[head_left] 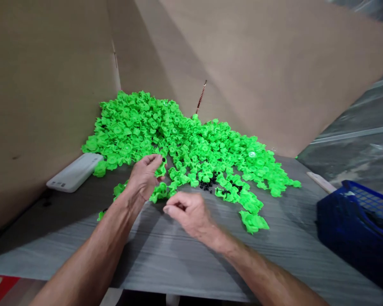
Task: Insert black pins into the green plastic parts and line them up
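Note:
A large heap of bright green moulded plastic parts spreads across the table, with a scatter of small black pieces among its front strands. My left hand is shut on a green plastic part, and a small black piece shows at its fingertips. My right hand hovers just in front of the heap, with its fingers and thumb pinched together. No object shows between them. A separate clump of green parts lies to its right.
Tall cardboard walls rise behind and left of the heap on a grey wood-grain table. A white rectangular block lies at the left wall. A blue plastic crate stands at the right, beside a pale wooden strip.

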Available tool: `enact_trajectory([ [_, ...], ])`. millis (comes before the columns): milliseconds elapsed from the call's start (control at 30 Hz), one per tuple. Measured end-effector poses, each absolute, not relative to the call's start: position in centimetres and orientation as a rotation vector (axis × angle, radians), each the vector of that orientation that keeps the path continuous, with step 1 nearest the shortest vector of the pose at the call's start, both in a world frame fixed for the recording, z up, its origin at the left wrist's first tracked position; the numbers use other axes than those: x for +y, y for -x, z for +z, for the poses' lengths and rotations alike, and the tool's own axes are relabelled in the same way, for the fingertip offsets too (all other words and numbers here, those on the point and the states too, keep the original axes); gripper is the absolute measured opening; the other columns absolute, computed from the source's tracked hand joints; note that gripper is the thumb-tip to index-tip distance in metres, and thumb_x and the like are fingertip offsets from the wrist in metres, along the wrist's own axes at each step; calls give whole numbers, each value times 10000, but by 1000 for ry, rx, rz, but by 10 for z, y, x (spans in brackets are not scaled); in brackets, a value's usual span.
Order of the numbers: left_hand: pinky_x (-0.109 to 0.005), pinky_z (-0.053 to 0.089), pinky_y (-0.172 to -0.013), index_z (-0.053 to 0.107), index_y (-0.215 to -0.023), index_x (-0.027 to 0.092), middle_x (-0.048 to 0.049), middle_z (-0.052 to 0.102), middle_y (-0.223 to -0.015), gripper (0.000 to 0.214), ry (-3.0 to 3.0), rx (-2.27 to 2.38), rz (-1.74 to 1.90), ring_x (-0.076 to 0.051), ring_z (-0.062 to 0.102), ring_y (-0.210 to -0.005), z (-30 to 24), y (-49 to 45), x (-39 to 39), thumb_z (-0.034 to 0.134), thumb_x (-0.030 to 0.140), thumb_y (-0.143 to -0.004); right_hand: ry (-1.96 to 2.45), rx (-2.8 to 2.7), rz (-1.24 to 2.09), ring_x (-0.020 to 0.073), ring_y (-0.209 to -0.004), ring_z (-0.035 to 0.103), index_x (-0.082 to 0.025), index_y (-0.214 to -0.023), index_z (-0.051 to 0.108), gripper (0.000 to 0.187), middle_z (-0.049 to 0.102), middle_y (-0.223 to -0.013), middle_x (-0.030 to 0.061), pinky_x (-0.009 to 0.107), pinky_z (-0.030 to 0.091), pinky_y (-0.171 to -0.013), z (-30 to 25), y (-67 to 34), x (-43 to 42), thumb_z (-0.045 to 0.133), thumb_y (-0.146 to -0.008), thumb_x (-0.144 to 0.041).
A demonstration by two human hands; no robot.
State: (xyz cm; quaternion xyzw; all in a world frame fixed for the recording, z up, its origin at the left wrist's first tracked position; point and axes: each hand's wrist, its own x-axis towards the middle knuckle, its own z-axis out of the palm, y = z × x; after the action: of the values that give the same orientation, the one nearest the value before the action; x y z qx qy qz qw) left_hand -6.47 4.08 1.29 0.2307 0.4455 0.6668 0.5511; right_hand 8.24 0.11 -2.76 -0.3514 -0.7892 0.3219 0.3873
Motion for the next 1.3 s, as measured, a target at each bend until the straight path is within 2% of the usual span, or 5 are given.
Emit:
enact_trajectory([
  [133, -246, 528, -528, 656, -922, 150, 36, 581, -699, 284, -570, 926, 1454, -89, 561, -572, 9, 52, 35, 749, 79, -663, 974, -1569, 1040, 102, -414, 559, -160, -708, 667, 84, 610, -482, -29, 199, 430, -429, -24, -121, 17, 667, -729, -241],
  [300, -332, 569, -560, 614, -828, 139, 6, 634, -669, 318, -614, 865, 1296, -137, 611, -562, 1, 40, 30, 781, 44, -575, 974, -1359, 968, 141, -478, 637, -165, -742, 659, 128, 663, -552, -1, 249, 519, -502, -30, -138, 29, 700, -701, -278],
  [667, -244, 551, -491, 553, -727, 155, 46, 599, -605, 395, -625, 999, 1260, -100, 575, -529, -10, 18, 20, 841, 121, -458, 753, -1764, 238, 140, -743, 613, -175, -819, 656, 132, 627, -786, 43, 266, 516, -659, -28, -130, 13, 563, -846, -85],
  [833, -235, 566, -612, 686, -912, 96, -25, 668, -683, 418, -674, 942, 1127, -109, 622, -601, -9, 18, 19, 815, 125, -516, 745, -1815, 180, 140, -747, 595, -180, -844, 652, 145, 599, -815, 47, 265, 509, -647, -32, -131, 16, 554, -854, -73],
  [1300, -217, 538, -545, 705, -659, 116, -13, 610, -708, 350, -695, 959, 1162, -97, 556, -638, -14, 15, 18, 884, 363, -485, 727, -1940, 129, 136, -729, 548, -180, -804, 617, 193, 541, -804, 39, 265, 475, -632, -37, -130, 15, 482, -883, -68],
])
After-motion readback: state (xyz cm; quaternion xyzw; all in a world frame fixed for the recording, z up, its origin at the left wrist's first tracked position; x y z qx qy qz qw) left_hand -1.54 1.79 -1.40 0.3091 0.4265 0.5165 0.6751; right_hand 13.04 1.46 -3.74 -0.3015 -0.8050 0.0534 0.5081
